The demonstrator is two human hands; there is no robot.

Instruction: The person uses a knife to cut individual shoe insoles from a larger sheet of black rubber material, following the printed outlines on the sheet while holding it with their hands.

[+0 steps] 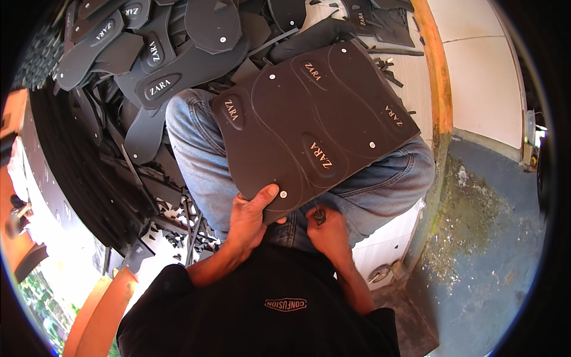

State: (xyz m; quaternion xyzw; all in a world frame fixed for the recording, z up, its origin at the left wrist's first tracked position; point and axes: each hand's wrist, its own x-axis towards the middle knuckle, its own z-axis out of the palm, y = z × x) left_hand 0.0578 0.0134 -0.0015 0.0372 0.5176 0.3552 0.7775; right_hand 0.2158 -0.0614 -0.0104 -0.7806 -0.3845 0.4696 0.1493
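A dark brown-black sheet (279, 113) lies tilted across my lap, marked with several curved shoe-insole outlines, raised oval pads with pale lettering and small white dots. My left hand (247, 217) grips its near left corner, thumb flat on top and the fingers hidden underneath. Just off the sheet's near edge, my right hand (330, 232) is closed around a small dark-handled tool (320, 216). A thin line, perhaps its blade, runs up from it toward the sheet's edge; the fist hides most of the tool.
Loose cut-out insoles (163, 83) pile up ahead and to the left. Long black offcut strips (77, 160) stack at the left, with small black scraps (172, 238) around them. On the right, an orange-yellow ledge (440, 77) borders a stained blue-grey floor (488, 232).
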